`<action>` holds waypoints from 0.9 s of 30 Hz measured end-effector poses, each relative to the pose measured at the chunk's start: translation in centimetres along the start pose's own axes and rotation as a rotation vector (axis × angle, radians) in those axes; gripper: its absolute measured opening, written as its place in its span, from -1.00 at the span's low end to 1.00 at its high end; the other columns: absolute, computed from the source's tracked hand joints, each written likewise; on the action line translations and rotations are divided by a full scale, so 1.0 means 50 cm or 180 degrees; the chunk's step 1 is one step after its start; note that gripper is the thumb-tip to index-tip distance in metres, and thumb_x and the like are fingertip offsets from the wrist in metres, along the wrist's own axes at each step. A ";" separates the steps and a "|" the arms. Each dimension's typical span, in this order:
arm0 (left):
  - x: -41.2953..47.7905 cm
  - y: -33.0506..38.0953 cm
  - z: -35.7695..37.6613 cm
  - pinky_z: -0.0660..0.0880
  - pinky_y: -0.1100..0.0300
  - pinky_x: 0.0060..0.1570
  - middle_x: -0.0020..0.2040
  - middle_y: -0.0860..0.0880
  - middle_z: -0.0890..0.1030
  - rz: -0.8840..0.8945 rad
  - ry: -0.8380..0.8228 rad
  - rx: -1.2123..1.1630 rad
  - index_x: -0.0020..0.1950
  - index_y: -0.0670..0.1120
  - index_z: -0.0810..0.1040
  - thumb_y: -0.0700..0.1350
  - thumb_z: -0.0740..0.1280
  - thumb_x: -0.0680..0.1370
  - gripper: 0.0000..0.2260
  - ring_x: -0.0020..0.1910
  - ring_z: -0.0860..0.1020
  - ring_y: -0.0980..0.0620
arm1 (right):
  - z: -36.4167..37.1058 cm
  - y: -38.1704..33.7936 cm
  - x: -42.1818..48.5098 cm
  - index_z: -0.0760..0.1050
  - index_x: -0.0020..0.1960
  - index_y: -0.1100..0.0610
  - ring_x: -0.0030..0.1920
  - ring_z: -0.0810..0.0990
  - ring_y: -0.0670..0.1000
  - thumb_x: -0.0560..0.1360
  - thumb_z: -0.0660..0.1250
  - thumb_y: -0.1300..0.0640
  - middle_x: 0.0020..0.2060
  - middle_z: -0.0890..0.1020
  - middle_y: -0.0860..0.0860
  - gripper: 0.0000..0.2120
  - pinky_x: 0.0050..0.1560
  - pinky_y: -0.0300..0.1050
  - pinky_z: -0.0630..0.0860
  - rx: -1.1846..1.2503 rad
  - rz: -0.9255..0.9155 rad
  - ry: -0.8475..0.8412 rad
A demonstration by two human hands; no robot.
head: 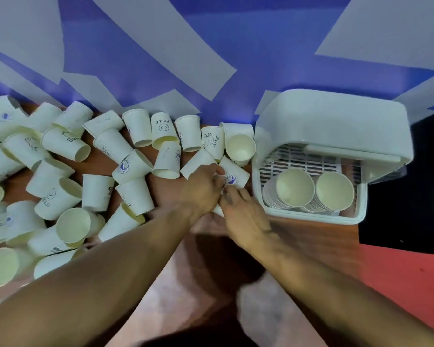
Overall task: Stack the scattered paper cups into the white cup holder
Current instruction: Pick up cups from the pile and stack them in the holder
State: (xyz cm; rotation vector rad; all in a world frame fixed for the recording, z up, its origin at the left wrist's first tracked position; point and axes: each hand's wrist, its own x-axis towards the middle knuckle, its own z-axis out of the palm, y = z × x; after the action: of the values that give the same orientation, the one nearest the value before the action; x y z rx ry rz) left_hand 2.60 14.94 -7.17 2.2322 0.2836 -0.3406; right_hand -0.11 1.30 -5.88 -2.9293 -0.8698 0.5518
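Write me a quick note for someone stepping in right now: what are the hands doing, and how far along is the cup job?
Left hand: pinches the logo cup, lying beside the holder.
Right hand: grips the same cup from the near side.
Done: two stacks stand in the holder.
Left: dozens of loose cups on the table, mostly tipped over.

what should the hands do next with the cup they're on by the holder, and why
Probably lift the blue-logo cup, turn it mouth up and carry it right to the white cup holder. The left hand and right hand both seem to grip it where it lies on its side. The holder stands open with two mouth-up stacks, and the nearer stack is closest.
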 end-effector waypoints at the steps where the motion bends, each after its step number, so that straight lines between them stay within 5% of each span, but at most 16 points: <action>1: 0.004 -0.001 0.004 0.26 0.34 -0.21 0.05 0.01 0.56 -0.0011 -0.0046 0.0050 0.15 -0.04 0.56 -0.07 0.22 0.62 -0.83 -0.05 0.51 0.08 | -0.001 0.000 0.001 0.51 0.19 0.19 0.11 0.48 0.25 0.31 0.31 0.26 0.16 0.49 0.18 -0.56 -0.10 0.10 0.56 0.0023 0.0022 -0.0022; 6: 0.014 -0.008 0.017 0.27 0.26 -0.24 -0.17 0.07 0.61 -0.0190 -0.0216 0.0136 -0.07 0.03 0.56 -0.04 0.26 0.59 -0.90 -0.15 0.54 0.08 | -0.004 -0.004 0.002 0.36 0.34 0.16 0.16 0.39 0.23 0.33 0.31 0.30 0.37 0.27 0.12 -0.43 -0.06 0.09 0.57 0.0137 0.0080 -0.0321; 11: -0.003 0.004 0.002 0.26 0.21 -0.36 -0.33 0.09 0.50 -0.0099 -0.0209 0.0324 -0.09 0.02 0.54 -0.04 0.36 0.53 -0.96 -0.28 0.48 0.07 | -0.015 -0.017 -0.019 0.31 0.35 0.14 0.14 0.48 0.17 0.38 0.32 0.29 0.23 0.40 0.07 -0.45 0.01 0.03 0.51 0.0016 0.0018 -0.0340; 15: -0.038 0.016 -0.013 0.33 0.12 -0.27 -0.30 0.06 0.49 0.0147 -0.0129 0.0662 -0.10 0.02 0.49 -0.06 0.36 0.51 -0.94 -0.24 0.48 0.00 | -0.009 -0.030 -0.046 0.38 0.28 0.18 0.04 0.56 0.21 0.38 0.29 0.32 0.15 0.46 0.13 -0.54 0.01 0.07 0.54 -0.0044 -0.0062 -0.0507; 21: -0.103 0.049 -0.047 0.35 0.11 -0.27 -0.23 0.07 0.49 0.0473 0.0054 0.0820 -0.10 0.05 0.42 -0.11 0.33 0.49 -0.90 -0.19 0.49 -0.04 | -0.032 -0.050 -0.108 0.42 0.31 0.21 0.16 0.50 0.19 0.53 0.12 0.29 0.15 0.53 0.14 -0.64 -0.06 0.02 0.51 -0.0240 0.0135 -0.0280; 24: -0.137 0.078 -0.067 0.50 0.03 -0.14 -0.07 0.00 0.60 0.0567 0.0249 0.0889 0.10 0.06 0.42 -0.11 0.34 0.50 -0.79 -0.07 0.56 -0.10 | -0.069 -0.060 -0.140 0.65 -0.08 0.13 -0.11 0.55 0.14 0.35 0.18 0.25 -0.24 0.62 0.05 -0.71 -0.24 -0.06 0.49 -0.0387 0.0200 0.0379; 27: -0.172 0.108 -0.081 0.52 0.03 -0.08 0.03 0.00 0.64 0.0675 0.0479 0.0915 0.32 0.06 0.32 -0.12 0.36 0.51 -0.58 0.02 0.57 -0.11 | -0.098 -0.057 -0.177 0.59 -0.33 0.11 -0.24 0.51 0.13 0.14 0.37 0.20 -0.46 0.56 0.00 -0.90 -0.17 -0.03 0.27 -0.0664 0.0144 0.0779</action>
State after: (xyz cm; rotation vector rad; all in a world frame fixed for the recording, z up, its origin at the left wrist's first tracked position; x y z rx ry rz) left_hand -3.15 13.98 2.10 2.5492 0.0777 -0.1031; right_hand -6.78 -0.72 1.96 -3.1178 -0.8806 0.1028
